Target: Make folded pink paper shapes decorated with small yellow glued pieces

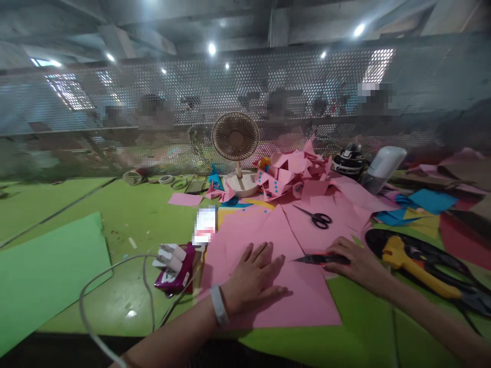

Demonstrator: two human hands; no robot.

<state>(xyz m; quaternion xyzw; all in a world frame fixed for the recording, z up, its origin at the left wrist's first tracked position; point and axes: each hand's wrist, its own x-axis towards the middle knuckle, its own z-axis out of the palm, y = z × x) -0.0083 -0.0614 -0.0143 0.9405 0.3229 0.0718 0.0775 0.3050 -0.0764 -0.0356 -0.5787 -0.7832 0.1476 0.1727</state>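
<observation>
My left hand [255,278] lies flat with fingers spread on a sheet of pink paper [307,306]. A pale band circles that wrist. My right hand [353,266] is closed around a slim, pointed black-and-red tool [314,259], its exact kind unclear. The tool's tip points left over the pink paper, toward the left hand's fingers. Beyond the right hand, a pair of black scissors [316,217] rests on more pink paper. Left of the left hand are a lit phone [205,225] and a purple box [180,273] with a white plug [171,257] on it.
A small fan [236,138] stands at the back beside a heap of folded pink paper [295,171]. Green paper [57,271] lies at left. On the right are a yellow-and-black tool [422,276] and a white-topped bottle [385,166]. A cable [82,301] loops across the front left.
</observation>
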